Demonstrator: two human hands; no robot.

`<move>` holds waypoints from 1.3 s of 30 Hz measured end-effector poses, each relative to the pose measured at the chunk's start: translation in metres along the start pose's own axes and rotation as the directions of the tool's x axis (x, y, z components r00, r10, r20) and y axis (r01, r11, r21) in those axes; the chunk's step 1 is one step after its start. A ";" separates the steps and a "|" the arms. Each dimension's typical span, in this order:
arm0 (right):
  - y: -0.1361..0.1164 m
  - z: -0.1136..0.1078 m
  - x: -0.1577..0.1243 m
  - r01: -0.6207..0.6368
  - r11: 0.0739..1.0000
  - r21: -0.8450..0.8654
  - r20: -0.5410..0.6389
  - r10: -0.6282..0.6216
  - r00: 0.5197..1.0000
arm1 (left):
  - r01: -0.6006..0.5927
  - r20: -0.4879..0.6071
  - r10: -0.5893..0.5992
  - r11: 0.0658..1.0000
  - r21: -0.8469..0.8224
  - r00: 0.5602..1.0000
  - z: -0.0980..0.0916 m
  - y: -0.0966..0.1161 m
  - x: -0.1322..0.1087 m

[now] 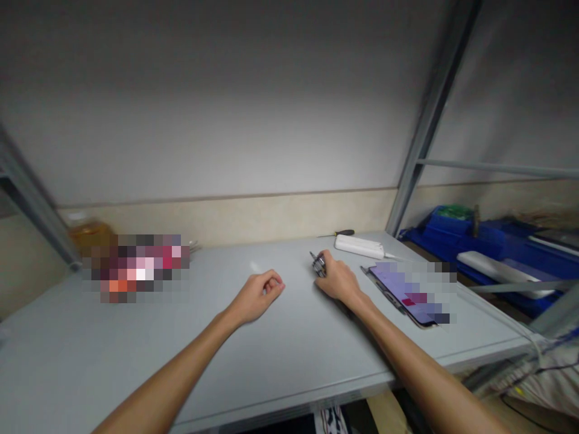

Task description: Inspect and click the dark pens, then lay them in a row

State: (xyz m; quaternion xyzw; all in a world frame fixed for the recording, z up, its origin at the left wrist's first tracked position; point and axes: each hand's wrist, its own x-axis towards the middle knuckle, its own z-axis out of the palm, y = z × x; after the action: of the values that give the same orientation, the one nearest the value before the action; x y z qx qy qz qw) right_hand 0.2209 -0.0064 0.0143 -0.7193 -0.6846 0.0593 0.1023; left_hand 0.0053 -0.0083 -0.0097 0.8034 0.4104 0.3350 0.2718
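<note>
My right hand (pixel 337 280) rests over the middle right of the grey table (pixel 253 380), its fingers wrapped round a small silvery metal object (pixel 319 265). A thin pointed end sticks out at the object's upper left; the palm hides the rest, and its kind is unclear. To the left of it, my left hand (pixel 257 297) is held low over the tabletop with fingers curled in and thumb against them. Nothing shows in that hand. Just right of my right hand lies a phone or tablet (pixel 393 286) with a lit screen, partly pixelated.
A screwdriver (pixel 344 232) and a white power strip (pixel 359 246) lie at the back right. A bottle of amber liquid (pixel 85 235) stands far left behind pixelated items (pixel 142 265). Metal frame posts (pixel 418 132) rise at the sides. Blue trays (pixel 470 232) sit beyond the right edge.
</note>
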 end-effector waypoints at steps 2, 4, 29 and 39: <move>-0.003 0.000 -0.002 0.036 0.999 -0.017 -0.022 -0.037 0.999 | 0.002 0.002 -0.002 1.000 0.002 1.000 0.000 0.001 0.000; -0.007 -0.001 -0.003 0.075 0.997 -0.026 -0.057 -0.077 0.995 | 0.003 0.004 -0.003 1.000 0.001 1.000 -0.001 0.002 0.000; -0.085 0.011 -0.007 0.639 0.451 0.623 -0.570 -0.298 0.765 | -0.070 -0.074 0.061 0.990 -0.121 0.995 -0.002 0.005 -0.002; -0.105 0.015 -0.012 0.509 0.106 0.854 -0.492 -0.153 0.857 | 0.016 -0.003 -0.019 0.888 -0.459 1.000 0.004 0.010 0.002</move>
State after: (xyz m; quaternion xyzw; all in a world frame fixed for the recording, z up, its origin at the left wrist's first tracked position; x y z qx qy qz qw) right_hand 0.1145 -0.0125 0.0234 -0.3141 -0.6110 0.3488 0.6375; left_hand 0.0141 -0.0124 -0.0046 0.7117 0.3279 0.4229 0.4552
